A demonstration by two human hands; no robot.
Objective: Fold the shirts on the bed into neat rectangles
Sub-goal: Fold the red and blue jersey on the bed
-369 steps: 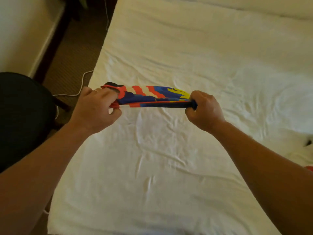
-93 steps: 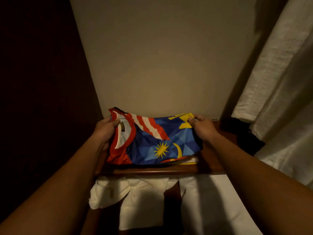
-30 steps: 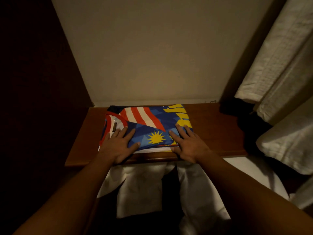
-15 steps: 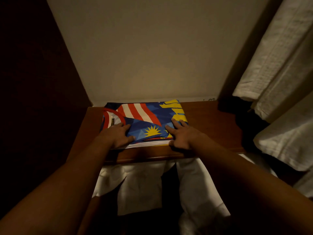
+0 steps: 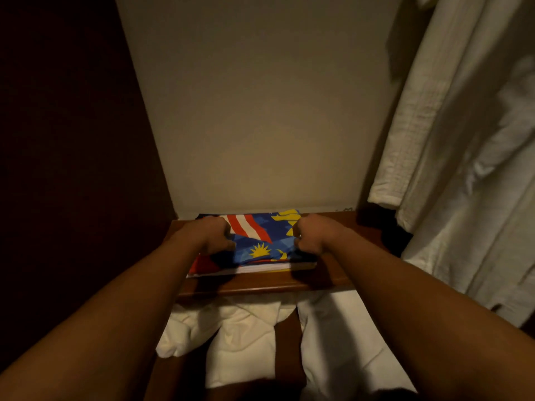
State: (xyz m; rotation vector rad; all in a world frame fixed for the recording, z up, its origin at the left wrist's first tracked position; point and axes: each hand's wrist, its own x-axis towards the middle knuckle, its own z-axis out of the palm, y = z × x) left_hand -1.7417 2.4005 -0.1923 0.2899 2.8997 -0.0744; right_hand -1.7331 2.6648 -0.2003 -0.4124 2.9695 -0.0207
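Beige wall [image 5: 260, 111] fills the upper centre of the view, bounded on the left by a dark, unlit panel [image 5: 72, 140]. White textured fabric [image 5: 463, 169] hangs in heavy folds down the right side. Below the wall, a brown wooden shelf [image 5: 260, 285] runs across the frame, its front edge facing the camera. White cloth [image 5: 240, 337] hangs beneath that edge in loose lobes. Two bare forearms extend from the lower corners toward the shelf.

The folded shirt [image 5: 260, 241], blue with red-and-white stripes and yellow star and crescent marks, lies flat on the shelf, its far edge close to the wall. It sits on top of a paler folded layer [image 5: 260, 268] whose front edge shows just beneath.

The left hand [image 5: 215, 235] is at the shirt's left side with fingers curled; the right hand [image 5: 311, 234] is at the right side, likewise curled. Whether either hand pinches fabric or only rests knuckles on it cannot be told.
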